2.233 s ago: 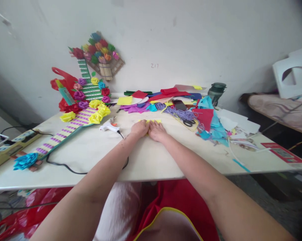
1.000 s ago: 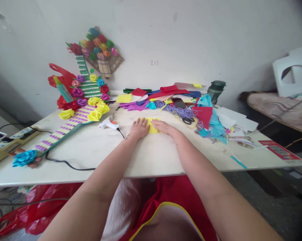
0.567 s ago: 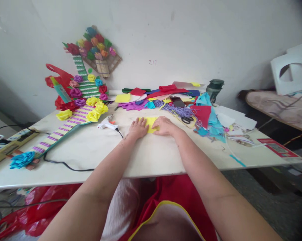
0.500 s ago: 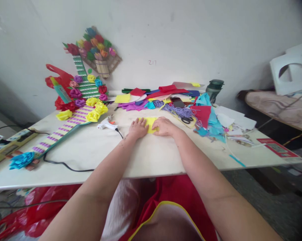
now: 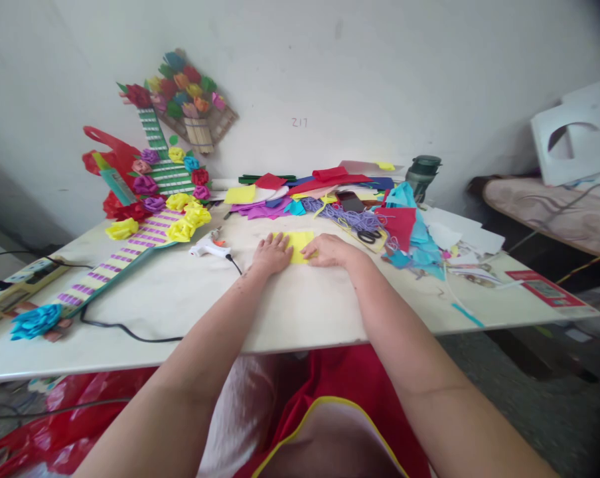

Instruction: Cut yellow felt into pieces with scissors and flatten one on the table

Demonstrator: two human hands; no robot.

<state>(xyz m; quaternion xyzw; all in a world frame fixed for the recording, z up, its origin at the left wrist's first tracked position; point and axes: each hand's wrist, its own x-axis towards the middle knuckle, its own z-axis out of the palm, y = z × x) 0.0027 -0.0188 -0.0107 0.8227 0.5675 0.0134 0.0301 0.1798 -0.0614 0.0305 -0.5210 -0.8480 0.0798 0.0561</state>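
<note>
A small sheet of yellow paper point(image 5: 300, 247) lies flat on the white table between my two hands. My left hand point(image 5: 272, 253) rests palm down at its left edge, fingers stretched out and slightly spread. At the sheet's right side, my right hand point(image 5: 330, 251) has its fingers bent and closed on the edge. Its palm side is hidden. To the left of my left hand lies a white glue gun point(image 5: 210, 247) with a black cord.
A guitar-shaped craft point(image 5: 125, 255) with paper flowers leans at the left. Behind my hands are coloured papers point(image 5: 263, 207), purple yarn point(image 5: 344, 216) and black scissors point(image 5: 369, 236). A dark bottle point(image 5: 422, 176) stands back right; a power strip point(image 5: 18, 289) lies at far left.
The whole view has shifted slightly. My right hand sits a little farther from my left, so more of the yellow paper shows between them. My left hand stays flat.
</note>
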